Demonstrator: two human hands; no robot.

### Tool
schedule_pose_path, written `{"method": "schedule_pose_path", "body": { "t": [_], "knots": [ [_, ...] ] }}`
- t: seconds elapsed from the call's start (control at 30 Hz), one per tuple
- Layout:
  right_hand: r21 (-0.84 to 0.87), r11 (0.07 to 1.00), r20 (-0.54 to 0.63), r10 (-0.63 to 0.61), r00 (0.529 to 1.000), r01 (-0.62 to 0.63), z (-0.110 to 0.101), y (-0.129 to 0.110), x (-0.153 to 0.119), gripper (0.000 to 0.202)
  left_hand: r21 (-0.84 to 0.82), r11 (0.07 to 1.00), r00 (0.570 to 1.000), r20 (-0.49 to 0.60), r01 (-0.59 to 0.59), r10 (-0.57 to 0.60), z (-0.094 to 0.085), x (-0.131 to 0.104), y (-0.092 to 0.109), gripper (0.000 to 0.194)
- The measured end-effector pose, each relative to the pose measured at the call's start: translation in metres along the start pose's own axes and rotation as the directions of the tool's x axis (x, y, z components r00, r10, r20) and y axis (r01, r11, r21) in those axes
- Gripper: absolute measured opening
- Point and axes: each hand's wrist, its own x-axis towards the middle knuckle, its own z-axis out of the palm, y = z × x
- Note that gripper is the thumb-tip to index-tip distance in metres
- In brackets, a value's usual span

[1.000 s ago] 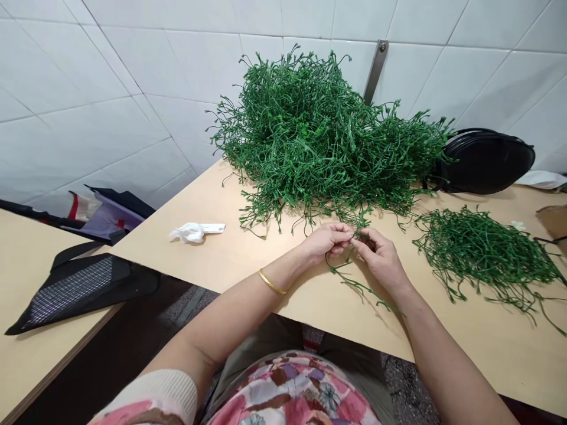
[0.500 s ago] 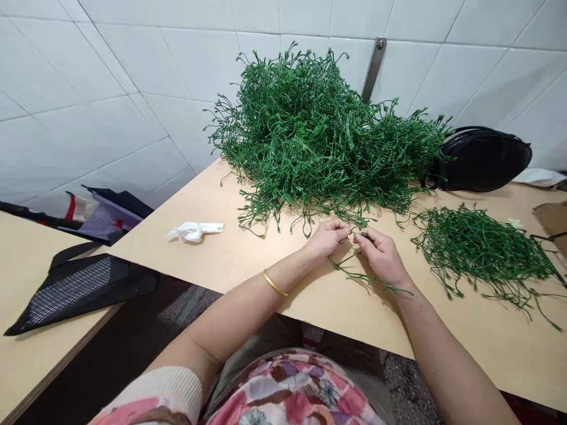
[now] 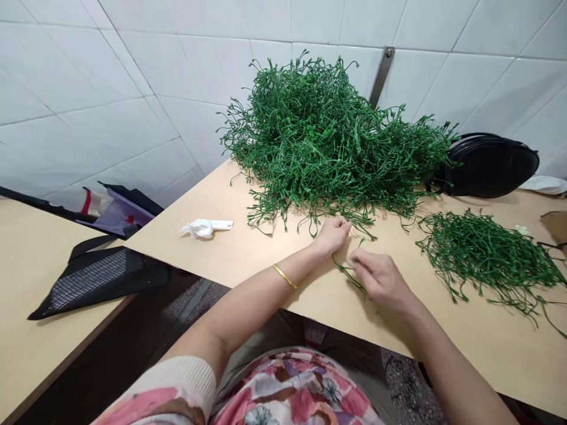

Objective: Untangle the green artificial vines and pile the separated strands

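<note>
My left hand (image 3: 333,236) is closed in a pinch in front of a big pile of thin green artificial stems (image 3: 328,141) with small budded tips. From under it a branched green stem (image 3: 340,265) hangs down toward my right hand. My right hand (image 3: 380,274), slightly blurred, is closed too, a little lower and to the right. A short green tip pokes up beside its fingers; most of what it grips is hidden. The two hands are apart. To the right of them a smaller, flatter heap of green stems (image 3: 489,254) lies on the tan table (image 3: 266,260).
A white crumpled tissue with a flat white strip (image 3: 206,228) lies on the table's left. A black round bag (image 3: 494,165) stands at the back right. On the left, a black mesh bag (image 3: 88,277) rests on another table, across a gap. White tiled wall (image 3: 221,65) stands behind.
My hands, close together before, have drawn apart: the right has moved down and turned with its fingers curled. The green stem below has shifted with them. The whole view has shifted slightly.
</note>
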Motion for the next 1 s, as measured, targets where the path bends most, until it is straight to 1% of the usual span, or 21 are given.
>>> {"method": "schedule_pose_path", "body": {
  "t": [0.03, 0.07, 0.13, 0.2, 0.27, 0.3, 0.33, 0.4, 0.43, 0.47, 0.5, 0.53, 0.57, 0.6, 0.67, 0.73, 0.77, 0.8, 0.87, 0.93, 1.0],
  "knots": [
    [0.045, 0.999, 0.008, -0.031, 0.999, 0.03, -0.005, -0.006, -0.004, 0.022, -0.004, 1.0, 1.0, -0.018, 0.01, -0.01, -0.001, 0.001, 0.0, 0.031],
    [0.076, 0.997, -0.024, -0.028, 0.999, 0.03, -0.011, -0.01, -0.008, 0.02, -0.016, 1.0, 1.0, -0.015, 0.02, -0.02, -0.002, 0.001, 0.001, 0.031],
    [0.104, 0.994, -0.165, 0.059, 0.985, -0.042, -0.022, -0.011, -0.014, 0.019, -0.062, 0.997, 0.998, 0.044, 0.039, -0.036, -0.006, -0.001, 0.004, 0.029],
    [0.081, 0.989, -0.278, 0.142, 0.95, -0.124, -0.031, -0.004, -0.018, 0.021, -0.133, 0.99, 0.993, 0.11, 0.053, -0.038, -0.011, -0.005, 0.007, 0.027],
    [-0.053, 0.984, -0.336, 0.14, 0.931, -0.167, -0.039, 0.008, -0.021, 0.025, -0.2, 0.978, 0.989, 0.147, 0.06, -0.03, -0.015, -0.007, 0.009, 0.023],
    [-0.161, 0.97, -0.364, 0.115, 0.924, -0.184, -0.043, 0.014, -0.023, 0.026, -0.223, 0.973, 0.987, 0.161, 0.061, -0.025, -0.017, -0.008, 0.01, 0.02],
    [-0.28, 0.936, -0.396, 0.091, 0.914, -0.215, -0.048, 0.021, -0.024, 0.027, -0.235, 0.97, 0.984, 0.175, 0.064, -0.023, -0.019, -0.008, 0.01, 0.018],
    [-0.49, 0.805, -0.462, 0.086, 0.883, -0.334, -0.062, 0.036, -0.028, 0.029, -0.231, 0.97, 0.979, 0.203, 0.078, -0.031, -0.02, -0.008, 0.011, 0.014],
    [-0.56, 0.72, -0.48, 0.119, 0.869, -0.409, -0.071, 0.044, -0.03, 0.03, -0.219, 0.972, 0.977, 0.212, 0.084, -0.037, -0.021, -0.007, 0.011, 0.014],
    [-0.612, 0.631, -0.478, 0.185, 0.859, -0.477, -0.081, 0.052, -0.032, 0.032, -0.207, 0.974, 0.976, 0.213, 0.088, -0.043, -0.02, -0.007, 0.012, 0.014],
    [-0.661, 0.544, -0.444, 0.271, 0.854, -0.517, -0.092, 0.061, -0.033, 0.035, -0.198, 0.976, 0.977, 0.21, 0.091, -0.048, -0.02, -0.007, 0.012, 0.013],
    [-0.705, 0.472, -0.394, 0.362, 0.845, -0.53, -0.102, 0.068, -0.035, 0.039, -0.192, 0.977, 0.977, 0.205, 0.093, -0.053, -0.019, -0.006, 0.012, 0.013],
    [-0.736, 0.418, -0.348, 0.442, 0.827, -0.533, -0.111, 0.075, -0.036, 0.043, -0.191, 0.977, 0.978, 0.199, 0.096, -0.057, -0.019, -0.006, 0.012, 0.012],
    [-0.757, 0.373, -0.319, 0.504, 0.802, -0.536, -0.118, 0.081, -0.036, 0.046, -0.19, 0.977, 0.978, 0.199, 0.099, -0.061, -0.018, -0.006, 0.012, 0.011],
    [-0.76, 0.318, -0.301, 0.602, 0.74, -0.568, -0.128, 0.088, -0.037, 0.05, -0.184, 0.978, 0.977, 0.203, 0.097, -0.059, -0.017, -0.006, 0.011, 0.01],
    [-0.733, 0.284, -0.307, 0.672, 0.674, -0.618, -0.131, 0.092, -0.036, 0.051, -0.162, 0.984, 0.981, 0.193, 0.069, -0.037, -0.016, -0.006, 0.01, 0.009],
    [-0.719, 0.28, -0.304, 0.697, 0.65, -0.637, -0.132, 0.092, -0.035, 0.051, -0.141, 0.989, 0.983, 0.18, 0.04, -0.014, -0.016, -0.006, 0.009, 0.008],
    [-0.707, 0.281, -0.302, 0.71, 0.636, -0.649, -0.132, 0.093, -0.034, 0.052, -0.116, 0.993, 0.986, 0.164, 0.002, 0.017, -0.017, -0.005, 0.009, 0.007],
    [-0.692, 0.284, -0.325, 0.698, 0.638, -0.663, -0.133, 0.092, -0.033, 0.054, -0.049, 0.995, 0.986, 0.137, -0.085, 0.091, -0.017, -0.005, 0.007, 0.004],
    [-0.675, 0.302, -0.374, 0.647, 0.665, -0.673, -0.133, 0.089, -0.032, 0.055, 0.03, 0.986, 0.979, 0.126, -0.163, 0.158, -0.017, -0.006, 0.007, 0.004],
    [-0.638, 0.347, -0.448, 0.559, 0.698, -0.687, -0.13, 0.08, -0.03, 0.055, 0.094, 0.976, 0.975, 0.128, -0.195, 0.182, -0.017, -0.007, 0.007, 0.005]
  ]
}}
